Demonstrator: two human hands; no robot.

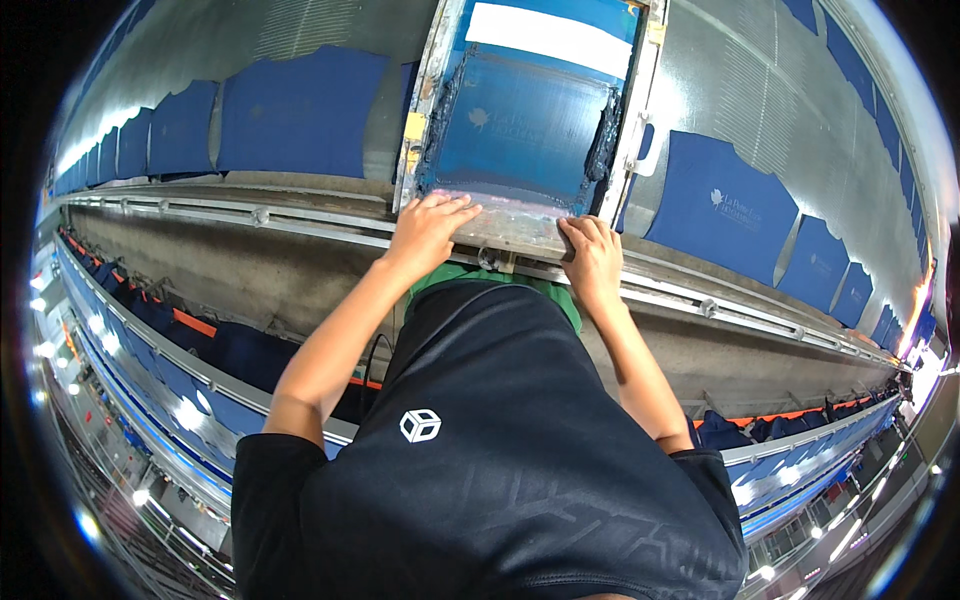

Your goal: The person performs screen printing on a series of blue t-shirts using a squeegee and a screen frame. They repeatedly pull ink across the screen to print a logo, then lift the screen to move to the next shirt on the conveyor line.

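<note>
A screen-printing frame with a blue mesh lies ahead of me, with a white band across its far end and dark ink along both sides of the mesh. My left hand grips the left part of the frame's near bar, fingers bent over its top. My right hand grips the right part of that bar, fingers curled onto it. A metal rail runs crosswise beneath the frame's near end.
Blue fabric pieces lie along the metal table on both sides, some at the right bearing white prints. A green cloth shows at my waist. Behind me are another long table with blue pieces and orange strips.
</note>
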